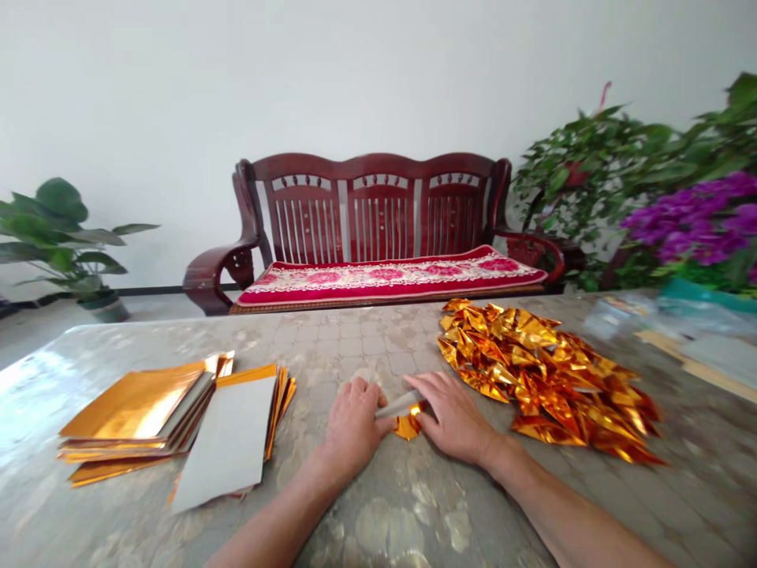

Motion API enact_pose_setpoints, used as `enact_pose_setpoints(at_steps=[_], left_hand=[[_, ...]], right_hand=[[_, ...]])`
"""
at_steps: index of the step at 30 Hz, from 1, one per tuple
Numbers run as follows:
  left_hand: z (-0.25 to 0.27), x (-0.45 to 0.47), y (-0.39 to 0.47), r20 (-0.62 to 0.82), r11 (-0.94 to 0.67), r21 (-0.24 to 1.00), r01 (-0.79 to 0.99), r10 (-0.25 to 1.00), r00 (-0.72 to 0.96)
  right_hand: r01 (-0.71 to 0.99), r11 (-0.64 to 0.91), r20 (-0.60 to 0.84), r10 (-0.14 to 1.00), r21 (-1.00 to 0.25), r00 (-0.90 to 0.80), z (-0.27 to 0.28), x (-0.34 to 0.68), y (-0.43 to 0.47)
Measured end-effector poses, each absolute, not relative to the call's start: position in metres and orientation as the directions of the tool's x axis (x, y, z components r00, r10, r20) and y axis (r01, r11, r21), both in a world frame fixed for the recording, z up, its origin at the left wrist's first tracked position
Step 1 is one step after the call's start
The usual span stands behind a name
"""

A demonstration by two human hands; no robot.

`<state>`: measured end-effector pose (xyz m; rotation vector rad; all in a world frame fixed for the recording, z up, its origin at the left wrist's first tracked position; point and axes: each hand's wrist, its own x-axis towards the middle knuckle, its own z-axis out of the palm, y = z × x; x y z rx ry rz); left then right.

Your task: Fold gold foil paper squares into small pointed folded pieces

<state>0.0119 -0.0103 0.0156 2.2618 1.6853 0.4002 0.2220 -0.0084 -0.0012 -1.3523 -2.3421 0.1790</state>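
Observation:
Between my two hands, low over the table, is a partly rolled sheet of gold foil paper (pixel 405 405), its grey back outward and a gold corner hanging down toward me. My left hand (pixel 356 414) closes around the sheet's left end, with the thumb below it. At the right end my right hand (pixel 454 416) pinches the roll between thumb and fingers. Right of my hands lies a heap of folded gold foil pieces (pixel 547 371). To the left are a stack of flat gold foil sheets (pixel 142 402) and a second stack, grey side up (pixel 230 442).
The table (pixel 331 513) has a patterned, glossy cover. Plastic bags (pixel 620 314) and flat light boards (pixel 703 367) lie at its right side. Beyond it stands a dark red wooden bench (pixel 382 213) with a red patterned cushion (pixel 390 276). Potted plants flank it.

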Motion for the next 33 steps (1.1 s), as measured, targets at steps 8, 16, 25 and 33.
enact_pose_setpoints(at_steps=[8,16,25,33], left_hand=[[0.006,0.015,-0.007,0.036,-0.238,0.566,0.789,0.964,0.265],[0.006,0.013,-0.014,0.212,-0.458,0.405,0.791,0.889,0.406],[0.0,0.017,-0.025,0.267,-0.63,0.023,0.776,0.752,0.602],[0.001,0.013,-0.036,0.212,-0.63,-0.001,0.777,0.759,0.616]], right_hand=[[0.782,0.528,0.339,0.84,-0.332,-0.424,-0.002,0.223,-0.005],[0.752,0.598,0.426,0.778,-0.277,-0.462,-0.005,0.224,-0.005],[0.744,0.647,0.458,0.719,-0.166,-0.523,-0.006,0.225,-0.007],[0.705,0.696,0.449,0.678,-0.137,-0.582,-0.003,0.225,-0.008]])
